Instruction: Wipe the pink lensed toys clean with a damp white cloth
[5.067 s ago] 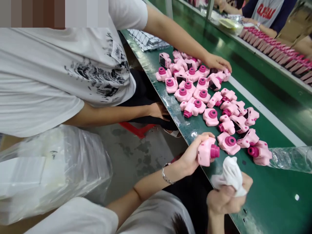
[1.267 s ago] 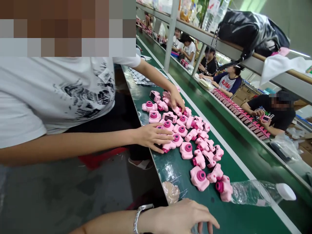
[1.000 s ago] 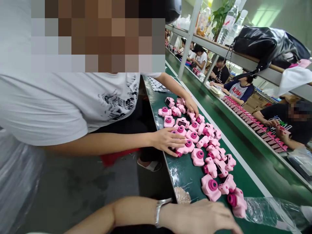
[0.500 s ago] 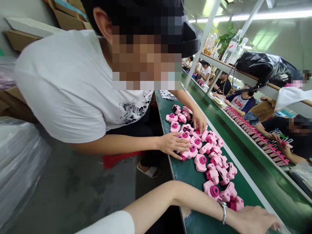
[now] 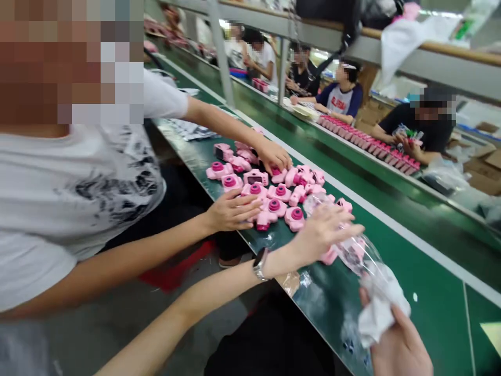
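Note:
My left hand (image 5: 324, 230), with a silver band at the wrist, reaches over the near end of a heap of pink toy cameras (image 5: 296, 218). Its fingers are stretched out and blurred, against a clear plastic item (image 5: 362, 250); whether that is a bag or a bottle I cannot tell. At the lower right, my right hand (image 5: 399, 339) grips a crumpled white cloth (image 5: 378, 308), which meets the end of the clear plastic. On the heap's left side rests a co-worker's hand (image 5: 235, 210); that person's other hand (image 5: 274, 156) touches a camera farther back.
The green table (image 5: 434, 308) has a white line along it. Beyond, people sit at another bench beside a row of pink parts (image 5: 368, 141). A shelf rail (image 5: 415, 52) and a post (image 5: 221, 57) stand between. Paper sheets (image 5: 191, 128) lie behind the cameras.
The view has swung right. My left hand has come back over the cameras from the lower right. My right hand, the white cloth and the clear plastic have come into view.

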Demonstrator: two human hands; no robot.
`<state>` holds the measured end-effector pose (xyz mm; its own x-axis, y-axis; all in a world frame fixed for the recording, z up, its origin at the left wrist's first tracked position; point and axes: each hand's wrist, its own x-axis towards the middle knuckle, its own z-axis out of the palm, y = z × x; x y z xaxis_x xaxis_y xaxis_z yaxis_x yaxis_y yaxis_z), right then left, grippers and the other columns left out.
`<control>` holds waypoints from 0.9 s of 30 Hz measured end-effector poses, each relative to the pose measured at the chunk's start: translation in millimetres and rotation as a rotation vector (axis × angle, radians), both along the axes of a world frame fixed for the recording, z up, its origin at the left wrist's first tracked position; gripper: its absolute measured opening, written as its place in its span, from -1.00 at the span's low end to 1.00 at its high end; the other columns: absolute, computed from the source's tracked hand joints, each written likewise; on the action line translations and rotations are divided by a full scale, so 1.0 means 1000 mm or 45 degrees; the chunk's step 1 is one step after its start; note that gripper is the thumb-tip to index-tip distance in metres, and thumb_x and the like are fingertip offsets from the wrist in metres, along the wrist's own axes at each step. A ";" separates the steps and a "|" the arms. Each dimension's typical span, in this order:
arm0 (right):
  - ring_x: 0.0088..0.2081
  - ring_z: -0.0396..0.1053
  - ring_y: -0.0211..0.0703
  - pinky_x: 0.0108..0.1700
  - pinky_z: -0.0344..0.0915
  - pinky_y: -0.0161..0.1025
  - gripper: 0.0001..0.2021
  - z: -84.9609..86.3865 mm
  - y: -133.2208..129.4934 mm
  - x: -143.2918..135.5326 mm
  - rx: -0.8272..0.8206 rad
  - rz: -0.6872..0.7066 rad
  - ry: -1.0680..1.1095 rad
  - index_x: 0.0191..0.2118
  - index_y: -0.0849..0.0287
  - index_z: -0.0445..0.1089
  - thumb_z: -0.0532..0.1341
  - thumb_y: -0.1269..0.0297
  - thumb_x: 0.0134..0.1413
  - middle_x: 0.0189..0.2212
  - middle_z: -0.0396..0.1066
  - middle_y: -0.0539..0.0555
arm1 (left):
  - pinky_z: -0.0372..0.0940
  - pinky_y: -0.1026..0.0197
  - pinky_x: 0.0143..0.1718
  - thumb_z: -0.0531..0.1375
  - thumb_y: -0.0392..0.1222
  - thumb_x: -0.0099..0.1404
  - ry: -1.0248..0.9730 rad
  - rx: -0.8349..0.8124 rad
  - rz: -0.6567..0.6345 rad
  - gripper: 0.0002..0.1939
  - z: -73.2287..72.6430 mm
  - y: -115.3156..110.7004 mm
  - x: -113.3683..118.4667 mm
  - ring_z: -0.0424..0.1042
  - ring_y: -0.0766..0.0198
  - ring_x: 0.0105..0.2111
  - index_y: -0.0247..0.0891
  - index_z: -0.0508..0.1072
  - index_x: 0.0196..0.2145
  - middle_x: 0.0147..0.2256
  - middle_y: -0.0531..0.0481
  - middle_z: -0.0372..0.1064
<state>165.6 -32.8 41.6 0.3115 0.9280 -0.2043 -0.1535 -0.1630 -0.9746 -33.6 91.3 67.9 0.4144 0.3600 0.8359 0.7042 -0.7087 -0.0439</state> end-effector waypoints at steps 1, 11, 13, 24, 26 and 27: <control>0.26 0.41 0.09 0.27 0.43 0.15 -0.47 0.004 -0.008 -0.009 -0.007 -0.038 0.117 0.19 -0.03 0.48 0.25 -0.16 0.19 0.27 0.42 0.08 | 0.28 0.01 0.30 0.10 -0.37 0.50 -0.047 0.018 0.050 -0.63 -0.005 0.001 -0.010 0.49 0.19 0.11 -0.04 0.56 0.09 0.01 0.04 0.59; 0.32 0.35 0.19 0.49 0.09 0.22 -0.46 0.029 0.017 -0.069 -0.113 -0.219 0.660 0.02 0.13 0.58 0.46 0.08 -0.17 0.20 0.49 0.15 | 0.22 -0.02 0.36 0.11 -0.53 0.39 0.064 0.128 0.341 -0.53 0.002 -0.001 -0.050 0.53 0.20 0.08 -0.04 0.47 0.09 0.01 0.09 0.61; 0.32 0.35 0.18 0.49 0.08 0.22 -0.47 0.027 0.015 -0.066 -0.092 -0.182 0.626 0.04 0.14 0.57 0.44 0.08 -0.10 0.20 0.49 0.16 | 0.19 -0.03 0.40 0.11 -0.54 0.39 0.063 0.171 0.355 -0.51 0.003 0.002 -0.053 0.54 0.21 0.08 -0.04 0.47 0.10 0.02 0.10 0.61; 0.29 0.39 0.27 0.32 0.37 0.30 -0.46 0.018 0.015 -0.063 -0.032 -0.100 0.595 0.09 0.12 0.55 0.39 0.11 -0.06 0.17 0.51 0.17 | -0.11 -0.13 0.56 0.11 -0.55 0.41 0.076 0.162 0.265 -0.44 0.011 0.007 -0.058 0.49 0.29 0.19 0.05 0.44 0.17 0.10 0.17 0.58; 0.30 0.38 0.26 0.34 0.35 0.30 -0.44 0.020 0.017 -0.064 -0.032 -0.101 0.569 0.12 0.12 0.52 0.38 0.10 -0.05 0.17 0.51 0.16 | -0.13 -0.17 0.56 0.10 -0.55 0.41 0.066 0.140 0.267 -0.42 0.010 0.007 -0.058 0.48 0.28 0.20 0.07 0.44 0.17 0.11 0.16 0.58; 0.31 0.36 0.27 0.36 0.34 0.29 -0.43 0.021 0.018 -0.064 -0.048 -0.120 0.566 0.12 0.11 0.52 0.38 0.09 -0.07 0.18 0.50 0.14 | -0.13 -0.17 0.55 0.10 -0.55 0.40 0.062 0.132 0.273 -0.42 0.009 0.007 -0.059 0.48 0.28 0.20 0.08 0.44 0.17 0.11 0.16 0.58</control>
